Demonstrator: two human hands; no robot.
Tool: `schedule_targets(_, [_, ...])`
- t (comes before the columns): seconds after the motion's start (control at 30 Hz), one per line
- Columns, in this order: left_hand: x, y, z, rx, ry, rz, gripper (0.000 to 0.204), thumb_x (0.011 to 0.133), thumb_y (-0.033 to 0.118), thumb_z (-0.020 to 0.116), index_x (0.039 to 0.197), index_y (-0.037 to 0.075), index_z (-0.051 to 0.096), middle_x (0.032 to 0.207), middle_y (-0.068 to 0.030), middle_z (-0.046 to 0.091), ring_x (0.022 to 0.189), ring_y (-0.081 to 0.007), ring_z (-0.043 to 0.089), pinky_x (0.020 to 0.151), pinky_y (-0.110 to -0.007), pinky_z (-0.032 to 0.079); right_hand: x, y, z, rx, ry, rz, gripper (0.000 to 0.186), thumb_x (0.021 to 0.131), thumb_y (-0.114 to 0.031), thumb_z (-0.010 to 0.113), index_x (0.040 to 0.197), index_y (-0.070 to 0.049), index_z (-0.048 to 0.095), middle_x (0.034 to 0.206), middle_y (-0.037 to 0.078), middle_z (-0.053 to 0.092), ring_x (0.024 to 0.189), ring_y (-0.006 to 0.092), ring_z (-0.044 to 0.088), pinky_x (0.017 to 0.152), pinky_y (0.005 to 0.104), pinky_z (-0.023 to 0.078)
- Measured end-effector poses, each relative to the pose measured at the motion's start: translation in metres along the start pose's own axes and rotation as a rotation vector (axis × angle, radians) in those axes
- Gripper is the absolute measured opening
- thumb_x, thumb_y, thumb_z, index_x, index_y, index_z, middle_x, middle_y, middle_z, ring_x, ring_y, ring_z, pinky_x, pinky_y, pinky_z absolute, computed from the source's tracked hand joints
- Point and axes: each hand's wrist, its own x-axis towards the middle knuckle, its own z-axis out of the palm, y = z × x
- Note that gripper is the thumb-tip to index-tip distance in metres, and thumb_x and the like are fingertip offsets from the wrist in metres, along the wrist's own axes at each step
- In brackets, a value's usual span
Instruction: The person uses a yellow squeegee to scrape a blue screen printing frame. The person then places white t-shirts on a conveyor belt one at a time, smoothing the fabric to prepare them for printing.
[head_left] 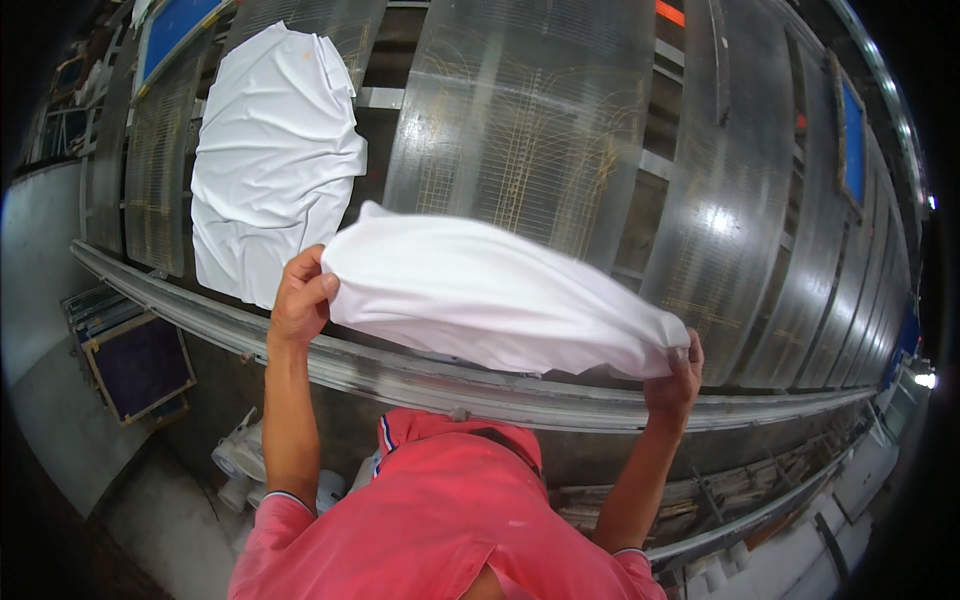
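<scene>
A white fabric piece (500,290) is stretched sideways between my two hands, above the front of a long row of metal boards (510,140). My left hand (305,295) pinches its left end, thumb over the cloth. At the other end my right hand (672,365) has its fingers closed on the corner, partly hidden by the fabric. Another white fabric piece (270,160) lies crumpled flat on the boards at the upper left, just beyond my left hand.
A metal rail (760,408) runs along the boards' near edge. Blue-topped frames (852,135) sit at the far right and upper left. Dark rectangular screens (140,365) lean at the lower left, near white containers (240,460). Slats and racks lie below the rail at right.
</scene>
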Motion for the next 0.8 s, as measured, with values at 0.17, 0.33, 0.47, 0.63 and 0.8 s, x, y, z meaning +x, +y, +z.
schedule_targets(0.17, [0.024, -0.003, -0.009, 0.045, 0.047, -0.004, 0.016, 0.086, 0.006, 0.064, 0.101, 0.001, 0.062, 0.093, -0.003, 0.066, 0.082, -0.0094, 0.058, 0.077, -0.025, 0.046, 0.019, 0.001, 0.007, -0.058, 0.007, 0.033, 0.023, 0.084, -0.008, 0.061, 0.103, 0.004, 0.058, 0.1, 0.012, 0.063, 0.096, 0.0217, 0.061, 0.093, 0.0357, 0.047])
schedule_targets(0.33, [0.054, -0.042, -0.025, 0.192, 0.119, -0.167, 0.006, 0.09, 0.008, 0.065, 0.093, 0.004, 0.063, 0.082, 0.0038, 0.062, 0.07, -0.0032, 0.053, 0.06, -0.019, 0.04, 0.044, 0.046, -0.003, -0.224, 0.161, 0.123, 0.011, 0.089, -0.007, 0.06, 0.095, 0.002, 0.06, 0.095, 0.007, 0.063, 0.089, 0.014, 0.059, 0.086, 0.0291, 0.046])
schedule_targets(0.47, [0.062, -0.077, -0.032, 0.157, 0.253, -0.191, 0.003, 0.092, 0.009, 0.064, 0.092, 0.006, 0.063, 0.074, 0.0063, 0.058, 0.063, -0.0005, 0.048, 0.055, -0.018, 0.035, 0.063, 0.09, -0.006, -0.311, 0.25, 0.178, 0.016, 0.095, -0.012, 0.061, 0.099, 0.003, 0.061, 0.094, 0.005, 0.063, 0.087, 0.0105, 0.056, 0.082, 0.0257, 0.044])
schedule_targets(0.63, [0.054, -0.082, -0.034, 0.165, 0.244, -0.222, 0.004, 0.092, 0.009, 0.064, 0.089, 0.007, 0.062, 0.076, 0.0069, 0.056, 0.063, -0.0001, 0.044, 0.054, -0.019, 0.032, 0.068, 0.106, -0.017, -0.368, 0.279, 0.165, 0.017, 0.094, -0.012, 0.063, 0.1, 0.004, 0.061, 0.094, 0.005, 0.064, 0.087, 0.0099, 0.056, 0.081, 0.0255, 0.044])
schedule_targets(0.8, [0.063, -0.087, -0.032, 0.277, 0.248, -0.151, 0.008, 0.088, 0.005, 0.069, 0.088, 0.008, 0.061, 0.075, 0.0067, 0.054, 0.063, -0.0002, 0.041, 0.055, -0.019, 0.031, 0.069, 0.095, 0.011, -0.481, 0.267, 0.1, 0.021, 0.09, -0.002, 0.064, 0.109, 0.005, 0.059, 0.102, 0.01, 0.067, 0.093, 0.0118, 0.059, 0.085, 0.0263, 0.045])
